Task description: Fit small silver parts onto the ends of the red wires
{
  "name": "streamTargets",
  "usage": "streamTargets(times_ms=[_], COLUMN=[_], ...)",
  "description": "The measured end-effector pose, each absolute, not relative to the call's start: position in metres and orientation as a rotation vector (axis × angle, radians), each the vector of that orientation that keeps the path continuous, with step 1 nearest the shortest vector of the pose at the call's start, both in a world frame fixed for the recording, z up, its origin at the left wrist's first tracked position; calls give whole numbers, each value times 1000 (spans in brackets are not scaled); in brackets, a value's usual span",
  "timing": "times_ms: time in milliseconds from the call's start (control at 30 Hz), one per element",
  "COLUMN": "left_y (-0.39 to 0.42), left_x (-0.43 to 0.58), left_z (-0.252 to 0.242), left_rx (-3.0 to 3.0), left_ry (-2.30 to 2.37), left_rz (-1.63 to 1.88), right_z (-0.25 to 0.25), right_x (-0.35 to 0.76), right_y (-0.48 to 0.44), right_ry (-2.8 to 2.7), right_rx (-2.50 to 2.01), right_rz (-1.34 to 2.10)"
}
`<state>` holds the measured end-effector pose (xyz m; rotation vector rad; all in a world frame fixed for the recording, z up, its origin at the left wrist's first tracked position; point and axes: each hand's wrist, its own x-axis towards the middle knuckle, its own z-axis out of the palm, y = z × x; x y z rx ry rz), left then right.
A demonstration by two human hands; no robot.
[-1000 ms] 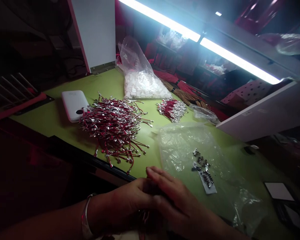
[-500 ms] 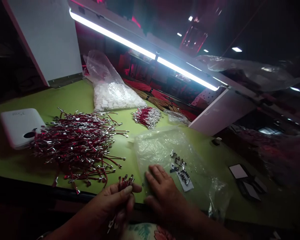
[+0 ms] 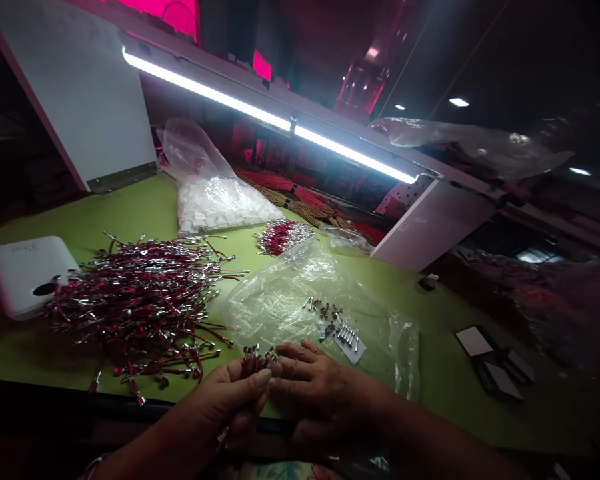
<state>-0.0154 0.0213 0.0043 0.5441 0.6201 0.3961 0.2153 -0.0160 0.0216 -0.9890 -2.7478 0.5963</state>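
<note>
My left hand [image 3: 240,393] is closed around a small bunch of red terminal wires [image 3: 257,360], whose metal ends stick up above the thumb. My right hand [image 3: 325,387] lies open with its fingers stretched on the near edge of a clear plastic bag [image 3: 275,300], its fingertips beside the bunch. On the bag are several small metal terminals [image 3: 349,338], some on a white slip of paper [image 3: 353,353]. A large heap of red wires with metal ends [image 3: 135,293] lies to the left of my hands.
Behind the bag sits a smaller wire pile [image 3: 283,237]. A bag of white plastic pieces [image 3: 220,203] stands at the back. At far left is a white power bank-like box [image 3: 25,273]; at right, a dark case with pale panels [image 3: 487,357]. A lamp [image 3: 350,153] hangs above.
The plastic bag and the terminals on it have shifted left. The fingers of my right hand have come closer to my left hand, which keeps its bunch. The view has shifted slightly.
</note>
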Motion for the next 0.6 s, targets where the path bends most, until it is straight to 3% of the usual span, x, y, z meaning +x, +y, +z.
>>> streamTargets(times_ms=[133, 333, 600], left_y=[24, 31, 36], left_x=[-11, -4, 10], left_z=[6, 10, 17], left_rx=[549, 592, 689], left_ry=[650, 727, 752], left_rz=[409, 413, 439], right_z=[24, 27, 8], right_x=[225, 253, 267], right_y=[-9, -5, 2], right_ry=[-2557, -2178, -2155], right_rx=[-903, -1781, -1829], right_rz=[582, 70, 116])
